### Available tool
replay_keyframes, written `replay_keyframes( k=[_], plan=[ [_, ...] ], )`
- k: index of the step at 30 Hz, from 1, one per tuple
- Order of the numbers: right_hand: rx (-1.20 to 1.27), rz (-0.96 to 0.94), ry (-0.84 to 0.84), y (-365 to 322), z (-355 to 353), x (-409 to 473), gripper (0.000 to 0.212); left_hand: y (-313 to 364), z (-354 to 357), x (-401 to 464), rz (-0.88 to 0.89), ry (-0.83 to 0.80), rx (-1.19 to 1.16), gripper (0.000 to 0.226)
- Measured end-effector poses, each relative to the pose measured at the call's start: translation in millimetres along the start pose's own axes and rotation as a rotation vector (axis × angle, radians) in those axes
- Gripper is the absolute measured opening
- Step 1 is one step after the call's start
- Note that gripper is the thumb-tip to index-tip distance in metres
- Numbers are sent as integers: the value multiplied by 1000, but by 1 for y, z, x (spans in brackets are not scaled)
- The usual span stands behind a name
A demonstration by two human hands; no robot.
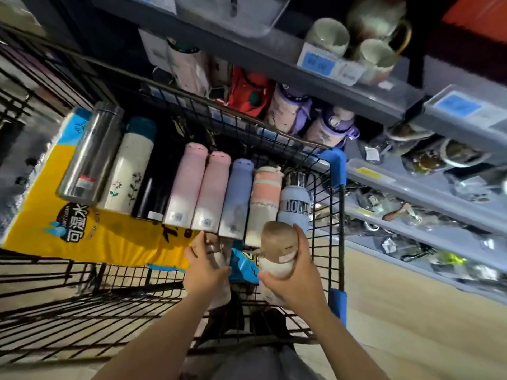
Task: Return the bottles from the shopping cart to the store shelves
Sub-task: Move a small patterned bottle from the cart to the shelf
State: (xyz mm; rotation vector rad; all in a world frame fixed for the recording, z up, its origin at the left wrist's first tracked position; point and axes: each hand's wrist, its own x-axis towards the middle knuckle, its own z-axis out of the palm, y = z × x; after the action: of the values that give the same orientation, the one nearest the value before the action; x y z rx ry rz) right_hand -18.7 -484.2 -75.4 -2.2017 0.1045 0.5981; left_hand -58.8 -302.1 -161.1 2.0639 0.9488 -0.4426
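Black wire shopping cart (340, 220) is carrying a row of bottles lying side by side w/ bases toward the near edge: a steel cylindrical flask (90, 154) at the left end, a powder-blue bottle (295, 207) at the right end. Left hand (204, 266) is curling around a pale translucent bottle (222, 281) near the cart's near edge. Right hand (292, 272) is gripping a brown-capped cream bottle (278, 249) by the right edge. Grey store shelves (411, 198) are standing just beside the cart.
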Motion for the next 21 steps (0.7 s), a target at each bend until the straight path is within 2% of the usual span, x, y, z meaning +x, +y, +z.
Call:
replay_keyframes(
  k=[5, 9, 12, 15, 21],
  plan=[
    [223, -63, 66, -1, -30, -14, 92, 2, -10, 1, -45, 2, -93, 110],
    [319, -142, 92, 1, -57, -20, 92, 10, -23, -9, 49, 29, -137, 109],
    [392, -231, 97, 5, -76, -28, 91, 26, -32, -34, 173, 63, -86, 109],
    [482, -302, 70, 13, -103, -44, 84, 51, -30, -74, 353, 168, -99, 109],
    [555, -449, 40, 65, -193, -94, 92, 133, 21, -180, 730, 361, -137, 106]
  ],
)
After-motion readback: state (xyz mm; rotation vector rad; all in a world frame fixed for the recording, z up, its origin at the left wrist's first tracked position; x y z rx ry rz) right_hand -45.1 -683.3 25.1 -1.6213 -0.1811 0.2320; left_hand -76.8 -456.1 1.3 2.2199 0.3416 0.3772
